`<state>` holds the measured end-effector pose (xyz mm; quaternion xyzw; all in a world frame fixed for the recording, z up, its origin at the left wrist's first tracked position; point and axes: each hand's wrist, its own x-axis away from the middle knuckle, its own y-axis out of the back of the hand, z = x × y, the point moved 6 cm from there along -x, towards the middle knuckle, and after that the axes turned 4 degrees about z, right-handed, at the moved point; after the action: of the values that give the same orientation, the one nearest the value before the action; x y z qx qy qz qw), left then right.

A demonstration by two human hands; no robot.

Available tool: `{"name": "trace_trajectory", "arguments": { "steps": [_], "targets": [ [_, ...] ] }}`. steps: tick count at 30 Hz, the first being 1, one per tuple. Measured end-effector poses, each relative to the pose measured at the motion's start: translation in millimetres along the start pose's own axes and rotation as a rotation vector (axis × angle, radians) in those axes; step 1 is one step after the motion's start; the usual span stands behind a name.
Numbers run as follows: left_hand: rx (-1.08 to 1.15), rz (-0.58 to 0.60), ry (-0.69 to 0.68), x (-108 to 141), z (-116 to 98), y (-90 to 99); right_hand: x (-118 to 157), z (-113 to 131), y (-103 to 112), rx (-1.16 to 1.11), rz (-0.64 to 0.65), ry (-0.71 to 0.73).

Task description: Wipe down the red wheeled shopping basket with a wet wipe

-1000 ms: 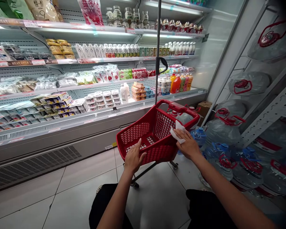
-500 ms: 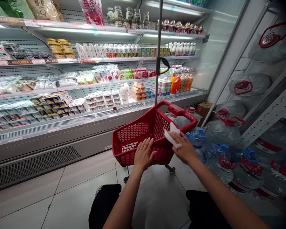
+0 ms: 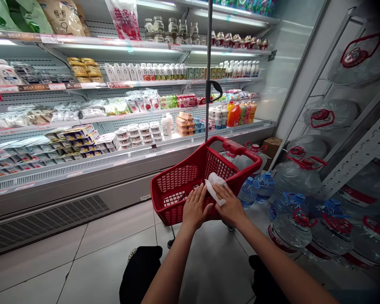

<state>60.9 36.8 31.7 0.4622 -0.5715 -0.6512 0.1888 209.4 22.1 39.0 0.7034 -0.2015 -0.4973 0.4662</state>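
A red plastic shopping cart (image 3: 199,162) with lattice sides stands in front of me, its handle at the far right. My left hand (image 3: 195,207) lies on the near rim of its basket, fingers stretched out and holding nothing. Just to the right, my right hand (image 3: 230,206) has a folded white wipe (image 3: 215,185) under its fingers, pressed against the same rim. The two hands are close together, almost touching. The basket's inside is partly visible through and over the sides, and the near wall is partly covered by my hands.
Behind the cart runs an open refrigerated case (image 3: 126,177) with yogurt tubs, bottles and packs. A vertical pole (image 3: 208,50) with a dark handle (image 3: 215,90) rises beyond the cart. Large water bottles (image 3: 291,230) crowd the right side, beside a white metal rack (image 3: 351,158).
My right hand has slid the wipe left and slightly down along the near rim, toward my left hand. My left hand has shifted a little to the right. The view has moved slightly.
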Motion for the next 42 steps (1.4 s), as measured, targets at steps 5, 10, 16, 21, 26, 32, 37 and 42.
{"name": "trace_trajectory", "arguments": {
  "steps": [5,10,16,21,26,32,37,42],
  "targets": [
    [-0.017,0.023,0.016,16,20,9.7,13,-62,19,0.095,-0.003,-0.093],
    [-0.048,0.030,0.121,48,53,22.1,25,-126,32,0.151,-0.072,-0.273],
    [-0.066,-0.013,0.242,63,59,21.4,6,-89,7,0.090,-0.077,-0.230],
    [-0.054,-0.030,0.204,60,36,14.9,-3,15,-23,-0.056,-0.013,-0.043],
    [0.011,0.056,0.059,64,49,21.6,8,23,-23,-0.078,0.043,0.084],
    [-0.033,0.106,-0.017,72,83,21.7,7,-64,-13,0.022,0.006,-0.079],
    [-0.079,0.038,0.066,64,74,10.3,-6,-43,-28,-0.087,-0.019,-0.119],
    [-0.112,-0.007,0.130,55,55,3.4,4,48,-36,-0.242,0.031,0.034]
  ]
}}
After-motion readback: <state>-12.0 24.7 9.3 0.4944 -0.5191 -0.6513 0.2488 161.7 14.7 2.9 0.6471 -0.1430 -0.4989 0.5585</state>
